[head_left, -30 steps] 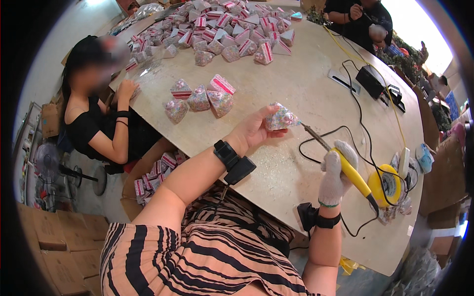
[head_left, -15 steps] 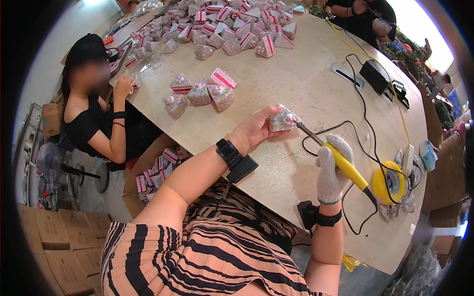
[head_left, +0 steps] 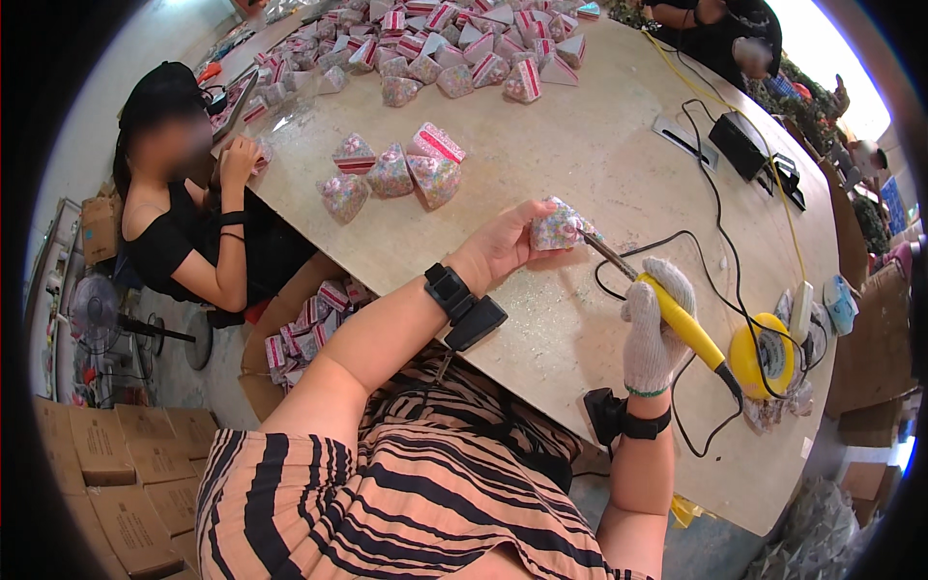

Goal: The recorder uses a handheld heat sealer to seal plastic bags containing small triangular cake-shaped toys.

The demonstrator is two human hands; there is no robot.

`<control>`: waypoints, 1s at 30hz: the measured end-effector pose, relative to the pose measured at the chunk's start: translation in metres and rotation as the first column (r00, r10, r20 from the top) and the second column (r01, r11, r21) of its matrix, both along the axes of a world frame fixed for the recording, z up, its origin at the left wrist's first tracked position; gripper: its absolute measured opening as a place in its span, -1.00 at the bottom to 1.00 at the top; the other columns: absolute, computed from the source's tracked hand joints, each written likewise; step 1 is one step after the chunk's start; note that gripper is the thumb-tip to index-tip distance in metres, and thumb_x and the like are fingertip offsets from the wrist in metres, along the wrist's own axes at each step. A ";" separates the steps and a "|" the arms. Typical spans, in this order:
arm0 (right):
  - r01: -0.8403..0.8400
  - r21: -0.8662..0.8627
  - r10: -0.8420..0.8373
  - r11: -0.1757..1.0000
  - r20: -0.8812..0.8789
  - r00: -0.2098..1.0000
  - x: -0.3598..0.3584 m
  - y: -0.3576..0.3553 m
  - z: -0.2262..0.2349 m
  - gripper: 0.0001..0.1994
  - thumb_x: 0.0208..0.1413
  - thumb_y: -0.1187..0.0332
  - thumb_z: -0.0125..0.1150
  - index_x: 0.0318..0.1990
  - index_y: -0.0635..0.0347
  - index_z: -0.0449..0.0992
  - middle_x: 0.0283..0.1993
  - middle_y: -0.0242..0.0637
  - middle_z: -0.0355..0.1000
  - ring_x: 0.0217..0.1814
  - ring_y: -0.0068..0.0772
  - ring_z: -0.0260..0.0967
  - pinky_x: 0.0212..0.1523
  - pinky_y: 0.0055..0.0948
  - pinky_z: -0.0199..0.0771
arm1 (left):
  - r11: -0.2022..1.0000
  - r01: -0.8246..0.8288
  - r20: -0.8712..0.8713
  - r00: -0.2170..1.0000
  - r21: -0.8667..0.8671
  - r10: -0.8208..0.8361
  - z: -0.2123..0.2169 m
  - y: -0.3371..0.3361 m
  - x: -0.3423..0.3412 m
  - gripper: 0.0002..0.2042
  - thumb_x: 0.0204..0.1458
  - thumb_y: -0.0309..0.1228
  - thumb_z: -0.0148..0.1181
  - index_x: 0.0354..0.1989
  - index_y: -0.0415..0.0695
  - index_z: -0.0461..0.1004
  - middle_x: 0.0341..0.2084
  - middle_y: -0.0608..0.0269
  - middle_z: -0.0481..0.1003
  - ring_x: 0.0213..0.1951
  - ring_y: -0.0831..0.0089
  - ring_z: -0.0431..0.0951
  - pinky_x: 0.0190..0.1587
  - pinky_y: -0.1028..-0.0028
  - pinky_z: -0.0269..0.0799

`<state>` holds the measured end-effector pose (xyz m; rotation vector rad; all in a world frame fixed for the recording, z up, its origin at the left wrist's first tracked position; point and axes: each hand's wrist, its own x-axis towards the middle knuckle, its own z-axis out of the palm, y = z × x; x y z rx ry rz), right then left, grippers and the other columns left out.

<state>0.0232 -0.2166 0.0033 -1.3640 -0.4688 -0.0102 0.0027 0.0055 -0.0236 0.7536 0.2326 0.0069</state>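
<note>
My left hand (head_left: 503,244) grips a small clear packet of pastel candies (head_left: 559,224) above the beige table (head_left: 541,174). My right hand (head_left: 654,327), in a white knit glove, holds a yellow-handled soldering iron (head_left: 677,319). Its metal tip touches the right edge of the packet. A black cord runs from the iron's handle across the table. Both wrists wear black bands.
Four filled packets (head_left: 391,172) lie to the far left, a large heap of them (head_left: 454,43) at the far edge. A yellow round stand (head_left: 764,358), black boxes (head_left: 739,145) and cables sit right. A seated person (head_left: 188,213) works left; a carton of packets (head_left: 309,324) stands below.
Both hands have stayed together; the iron's tip remains at the packet's edge, and the packet has shifted only slightly in my left hand.
</note>
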 end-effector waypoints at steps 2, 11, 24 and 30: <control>0.004 -0.001 -0.004 1.000 0.000 1.000 0.000 0.000 -0.002 -0.74 -0.06 0.58 0.24 -0.15 0.31 0.46 -0.14 -0.26 0.44 -0.11 -0.49 0.35 -0.03 -0.49 0.33 | 1.000 -0.006 0.013 1.000 -0.011 0.006 -0.001 -0.001 0.000 -0.69 0.00 -0.32 0.14 -0.14 -0.22 0.32 -0.23 0.11 0.44 -0.16 0.31 0.51 -0.05 0.29 0.50; 0.014 -0.013 -0.014 1.000 -0.005 1.000 0.000 -0.001 0.000 -0.74 -0.06 0.58 0.25 -0.15 0.30 0.47 -0.15 -0.27 0.45 -0.12 -0.49 0.35 -0.03 -0.49 0.33 | 1.000 0.000 0.013 1.000 -0.007 0.000 0.000 0.000 -0.001 -0.70 0.01 -0.34 0.14 -0.15 -0.24 0.30 -0.21 0.09 0.44 -0.15 0.27 0.50 -0.02 0.28 0.49; 0.000 -0.054 0.000 0.999 0.013 1.000 0.000 -0.003 0.013 -0.76 -0.03 0.52 0.25 -0.16 0.28 0.46 -0.16 -0.28 0.44 -0.14 -0.51 0.35 -0.08 -0.50 0.35 | 0.980 -0.045 0.003 0.999 0.194 0.045 0.007 -0.008 -0.003 -0.71 0.03 -0.33 0.09 -0.15 -0.27 0.36 -0.25 0.11 0.49 -0.20 0.40 0.54 -0.05 0.44 0.48; 0.011 -0.126 0.011 0.992 0.174 0.985 0.007 -0.004 0.007 -0.77 0.07 0.47 0.16 -0.09 0.18 0.43 -0.24 -0.41 0.38 -0.46 -0.72 0.22 -0.49 -0.71 0.25 | 0.972 -0.015 -0.006 1.000 0.235 0.017 0.010 -0.009 -0.004 -0.72 0.02 -0.34 0.11 -0.15 -0.22 0.35 -0.25 0.21 0.48 -0.18 0.44 0.52 -0.02 0.47 0.43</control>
